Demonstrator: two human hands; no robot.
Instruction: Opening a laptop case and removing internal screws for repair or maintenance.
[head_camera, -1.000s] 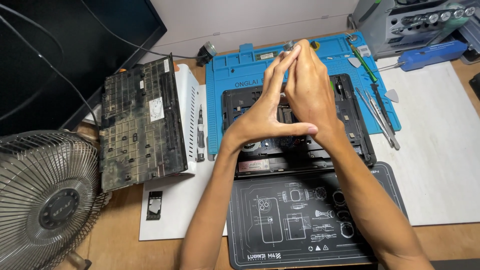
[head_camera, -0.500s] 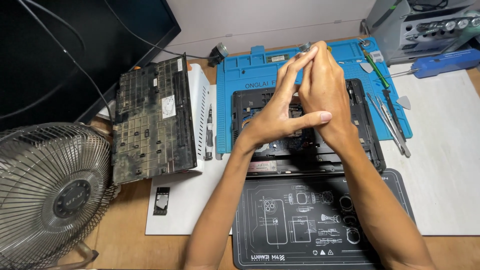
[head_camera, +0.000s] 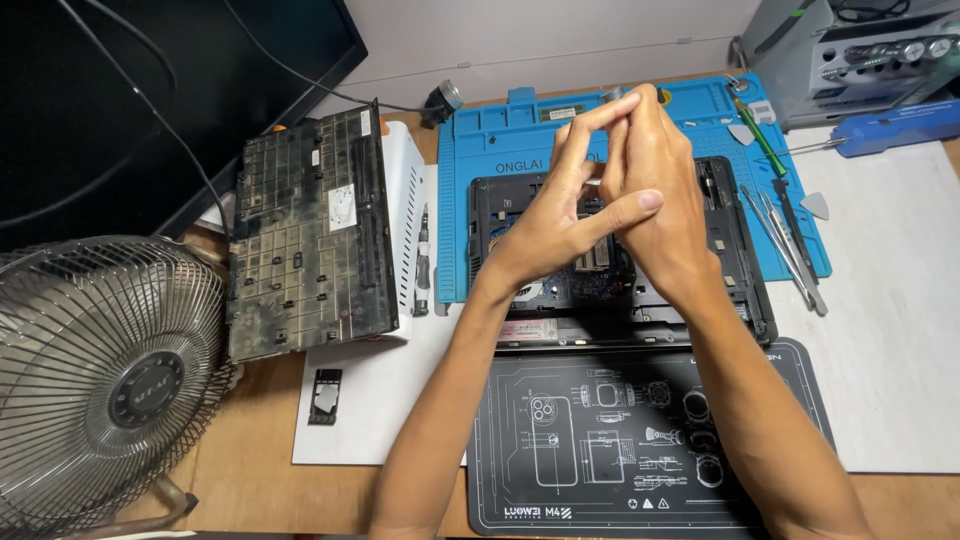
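I have both hands raised together above the opened laptop (head_camera: 735, 245), which lies on the blue repair mat (head_camera: 500, 160) with its insides showing. My left hand (head_camera: 560, 215) and right hand (head_camera: 655, 195) are pressed against each other, fingers pointing away from me; the left thumb lies across the back of the right hand. At the fingertips I see a small grey thing (head_camera: 612, 93), but I cannot tell whether the fingers pinch it or it merely sits behind them on the mat, so I cannot tell whether either hand is grasping anything.

Nearer to me, touching the laptop's front edge, lies a black mat with white diagrams (head_camera: 620, 450). Left of the blue mat, the removed laptop bottom cover (head_camera: 305, 235) rests tilted on a white block, with a slim screwdriver (head_camera: 422, 260) just beside it. A small black frame piece (head_camera: 324, 395) lies on white paper (head_camera: 385, 400) below that. A wire-caged desk fan (head_camera: 100, 375) stands at the far left of the tabletop (head_camera: 250, 480), and a dark monitor (head_camera: 150, 90) behind it. On the right edge of the blue mat lie tweezers (head_camera: 790, 250) and a green-handled tool (head_camera: 758, 135), with a blue-handled screwdriver (head_camera: 885, 130) further right.
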